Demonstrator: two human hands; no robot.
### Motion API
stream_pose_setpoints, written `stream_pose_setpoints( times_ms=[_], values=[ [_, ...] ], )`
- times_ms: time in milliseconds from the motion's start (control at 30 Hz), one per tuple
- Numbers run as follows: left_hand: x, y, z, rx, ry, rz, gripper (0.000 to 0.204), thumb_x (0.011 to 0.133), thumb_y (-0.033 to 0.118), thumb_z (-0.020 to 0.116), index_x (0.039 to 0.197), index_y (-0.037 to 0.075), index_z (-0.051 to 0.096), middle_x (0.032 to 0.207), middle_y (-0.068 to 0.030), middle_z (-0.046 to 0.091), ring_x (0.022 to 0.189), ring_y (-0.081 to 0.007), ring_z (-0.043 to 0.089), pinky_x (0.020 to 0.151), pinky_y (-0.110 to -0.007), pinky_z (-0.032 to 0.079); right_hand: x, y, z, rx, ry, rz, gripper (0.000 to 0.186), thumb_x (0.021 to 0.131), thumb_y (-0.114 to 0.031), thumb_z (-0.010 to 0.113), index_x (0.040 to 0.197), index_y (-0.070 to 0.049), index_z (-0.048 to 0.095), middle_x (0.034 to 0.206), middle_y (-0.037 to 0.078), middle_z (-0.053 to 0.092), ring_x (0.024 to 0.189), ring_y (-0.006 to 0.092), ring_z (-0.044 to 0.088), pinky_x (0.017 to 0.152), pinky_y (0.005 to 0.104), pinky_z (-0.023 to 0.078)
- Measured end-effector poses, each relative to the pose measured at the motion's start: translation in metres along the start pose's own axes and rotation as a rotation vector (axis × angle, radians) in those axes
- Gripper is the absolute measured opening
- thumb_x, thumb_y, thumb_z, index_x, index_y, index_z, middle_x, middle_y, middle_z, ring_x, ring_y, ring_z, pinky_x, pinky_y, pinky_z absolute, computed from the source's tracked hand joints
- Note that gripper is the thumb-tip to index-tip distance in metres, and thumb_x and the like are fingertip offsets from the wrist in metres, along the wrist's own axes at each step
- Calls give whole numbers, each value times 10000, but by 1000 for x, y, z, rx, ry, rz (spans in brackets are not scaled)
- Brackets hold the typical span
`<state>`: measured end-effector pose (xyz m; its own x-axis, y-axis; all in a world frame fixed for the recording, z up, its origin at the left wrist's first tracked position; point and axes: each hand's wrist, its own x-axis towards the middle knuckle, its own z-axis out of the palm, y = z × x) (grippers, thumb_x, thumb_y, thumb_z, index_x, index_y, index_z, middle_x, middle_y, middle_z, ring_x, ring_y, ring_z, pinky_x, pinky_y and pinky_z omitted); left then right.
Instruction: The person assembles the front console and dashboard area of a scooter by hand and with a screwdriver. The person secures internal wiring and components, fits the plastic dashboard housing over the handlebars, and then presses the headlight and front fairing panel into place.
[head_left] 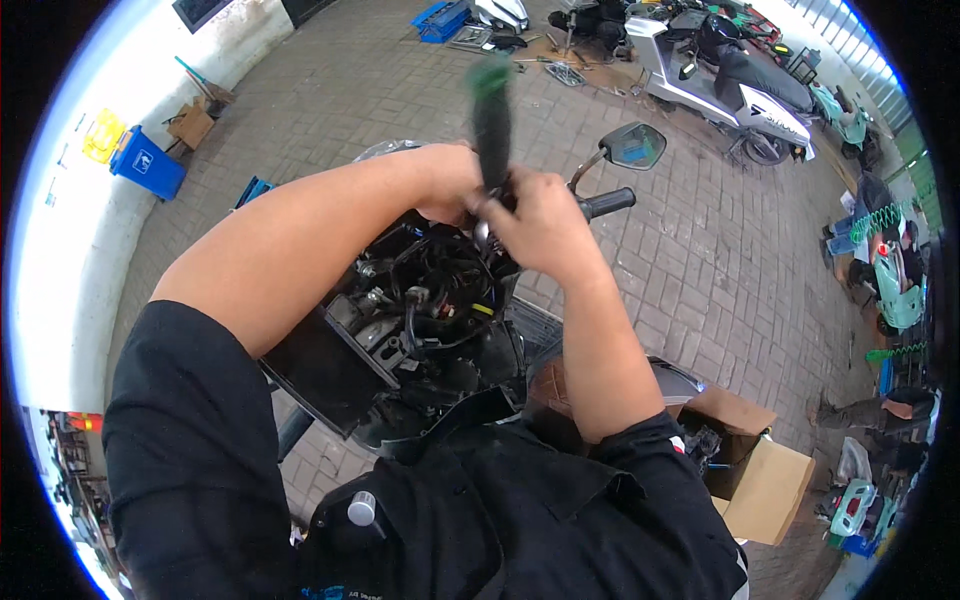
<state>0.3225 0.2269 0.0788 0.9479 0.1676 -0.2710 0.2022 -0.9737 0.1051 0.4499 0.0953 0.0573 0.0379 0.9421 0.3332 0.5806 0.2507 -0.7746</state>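
Paving behind, both hands point(500, 210) hide the blurred screwdriver's point(490, 115) tip.

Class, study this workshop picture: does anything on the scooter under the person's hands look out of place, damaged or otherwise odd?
Yes. The scooter's front panel is off, leaving tangled wiring exposed below the handlebar. Both hands, left hand and right hand, meet at a blurred dark tool handle above it. A cardboard box lies open on the paving.
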Motion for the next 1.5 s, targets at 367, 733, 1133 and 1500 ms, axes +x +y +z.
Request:
stream_pose_setpoints(
  times_ms=[367,733,1133,1500],
  values=[
    [7,13,-9,158,-140,-42,367,649,327,787,922,94,714,857,-139,696,874,-354,654,849,-443,492,13,38,-12,116,89,405,406,896,-355,620,957,45,641,844,240,668,858,392,656,771,450,486],
    [4,10,-17,-268,-137,-227,190,630,172,743,783,68,695,743,-144,690,779,-334,670,708,-416,513,-5,-13,-5,6,-56,-34,381,844,-297,675,1025,36,629,920,290,655,902,446,632,805,479,496],
    [10,10,-9,144,-120,-28,321,677,234,766,965,107,705,899,-157,699,887,-362,655,785,-457,522,1,28,-12,65,128,295,316,877,-258,620,1036,15,603,968,276,651,955,446,613,830,492,477],
    [-2,16,-13,9,-115,-80,365,680,156,743,1033,103,669,956,-168,691,935,-396,636,805,-469,505,6,37,-10,103,177,333,385,899,-308,604,1053,45,610,960,273,660,956,416,631,845,437,484]
  ],
)
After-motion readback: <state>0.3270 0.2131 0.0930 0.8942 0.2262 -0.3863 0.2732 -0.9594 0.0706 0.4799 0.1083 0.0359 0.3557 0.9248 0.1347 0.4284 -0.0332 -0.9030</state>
